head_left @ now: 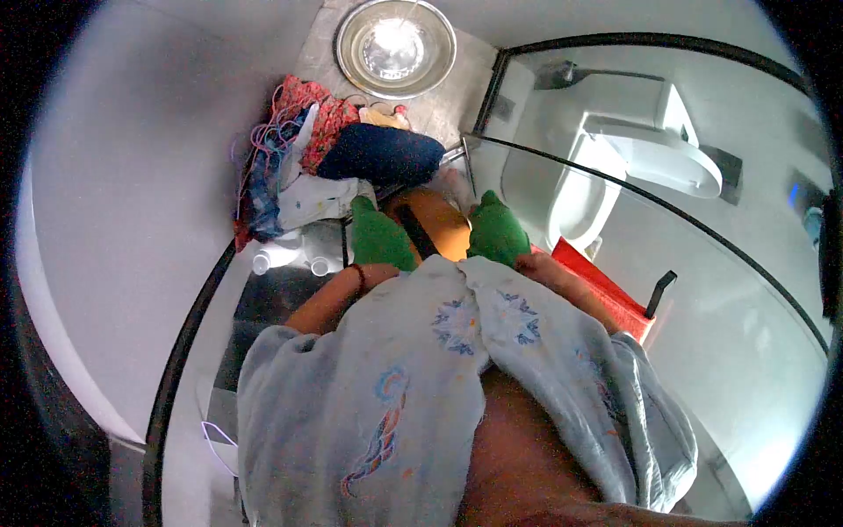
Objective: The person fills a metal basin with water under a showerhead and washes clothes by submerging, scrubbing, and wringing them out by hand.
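My left hand, in what looks like a green glove, reaches forward past the hem of a pale blue embroidered garment. A dark bracelet circles that wrist. Opposite it, my right hand appears covered in the same green; no separate fingers show on either. Between the hands is an orange object with a black strip, partly hidden by the garment. Close ahead of my left hand lies a dark blue cloth bundle. What the hands hold, if anything, cannot be made out.
A shiny metal basin stands ahead. Patterned red clothes pile up at left, above white bottles. A glass partition with a black edge separates the toilet. A red container is on the right.
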